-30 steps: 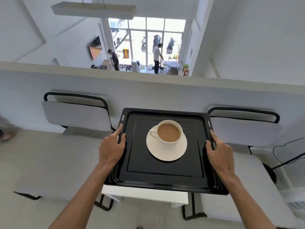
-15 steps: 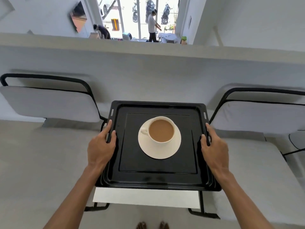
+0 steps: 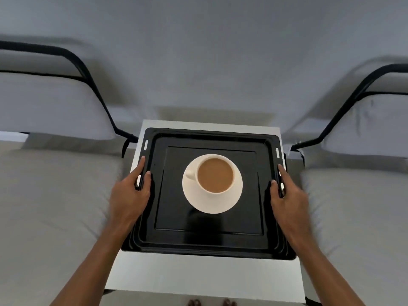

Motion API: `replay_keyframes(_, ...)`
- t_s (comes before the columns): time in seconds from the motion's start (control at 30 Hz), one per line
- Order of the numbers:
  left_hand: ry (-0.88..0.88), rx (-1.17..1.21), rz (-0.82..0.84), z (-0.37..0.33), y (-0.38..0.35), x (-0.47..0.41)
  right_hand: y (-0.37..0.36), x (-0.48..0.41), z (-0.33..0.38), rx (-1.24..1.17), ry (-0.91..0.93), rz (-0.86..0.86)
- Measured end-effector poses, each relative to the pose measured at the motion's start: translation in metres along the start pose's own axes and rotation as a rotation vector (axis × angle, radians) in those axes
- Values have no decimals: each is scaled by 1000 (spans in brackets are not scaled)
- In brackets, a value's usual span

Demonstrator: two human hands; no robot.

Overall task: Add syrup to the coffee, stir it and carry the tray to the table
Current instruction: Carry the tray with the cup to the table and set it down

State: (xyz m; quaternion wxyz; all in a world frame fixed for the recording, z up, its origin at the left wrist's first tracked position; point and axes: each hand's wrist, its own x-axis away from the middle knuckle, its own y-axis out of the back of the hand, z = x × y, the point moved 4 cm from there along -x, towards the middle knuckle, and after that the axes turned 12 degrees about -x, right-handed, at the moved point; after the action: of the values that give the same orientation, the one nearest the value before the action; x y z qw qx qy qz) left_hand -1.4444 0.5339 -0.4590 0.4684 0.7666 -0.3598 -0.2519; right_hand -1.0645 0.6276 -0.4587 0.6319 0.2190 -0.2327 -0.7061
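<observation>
Black metal tray point(image 3: 209, 241) sits over the white bench point(image 3: 198, 277); left hand point(image 3: 129, 196) and right hand point(image 3: 289, 200) fingers clamp its side rims; stiff tray; full coffee cup point(image 3: 215, 173) spills easily; keep level.

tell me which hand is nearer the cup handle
Left. The left hand grips the tray edge on the side the cup handle points toward; the right hand grips the opposite edge, beyond the cup.
</observation>
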Motion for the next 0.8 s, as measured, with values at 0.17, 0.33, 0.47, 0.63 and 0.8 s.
replay_keyframes(0.17, -2, -45, -3, 19, -47, -11, -38, -9, -38, 45, -27, -14)
replay_keyframes(0.33, -7, -100, 0, 29, -82, -20, -63, -20, -68, 98, -26, -41)
replay_keyframes(0.47, -13, -141, -9, 33, -98, -23, -74, -27, -79, 114, -13, -39)
replay_keyframes(0.63, -46, -197, -24, 37, -113, -29, -83, -33, -87, 124, 2, -17)
replay_keyframes(0.8, -66, -210, -8, 36, -124, -35, -90, -41, -93, 128, 7, -18)
